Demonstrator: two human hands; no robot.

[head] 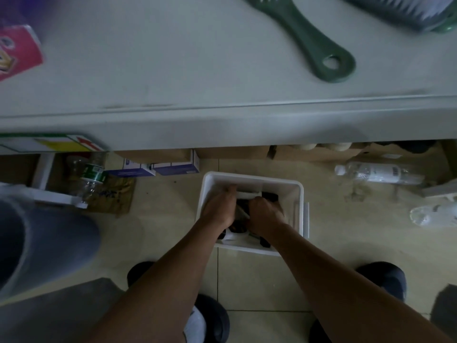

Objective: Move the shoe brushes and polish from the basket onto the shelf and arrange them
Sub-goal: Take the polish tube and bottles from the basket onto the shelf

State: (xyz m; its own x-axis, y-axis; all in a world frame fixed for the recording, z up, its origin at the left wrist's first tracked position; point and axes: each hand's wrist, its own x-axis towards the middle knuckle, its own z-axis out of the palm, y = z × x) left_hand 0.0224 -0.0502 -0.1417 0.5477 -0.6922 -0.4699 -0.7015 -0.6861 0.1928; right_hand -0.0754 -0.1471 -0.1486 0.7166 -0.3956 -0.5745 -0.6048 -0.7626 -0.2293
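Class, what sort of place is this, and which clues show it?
Probably a storeroom or back-room work corner: cardboard boxes sit under the grey shelf, plastic bottles lie on the tiled floor, and a white basket stands there too.

Bare arms, dark shoe
Your arms are bare all the way up from your left hand and right hand. Your shoe is dark and round.

Dim overall, with a cool grey-green cast. The shelf top beyond the left hand and right hand is lit brightest. The inside of the white basket between them is lost in shadow. Motion blur is noted on the green brush and pink box beyond the hands. The shelf's front edge is bowed by wide-angle distortion.
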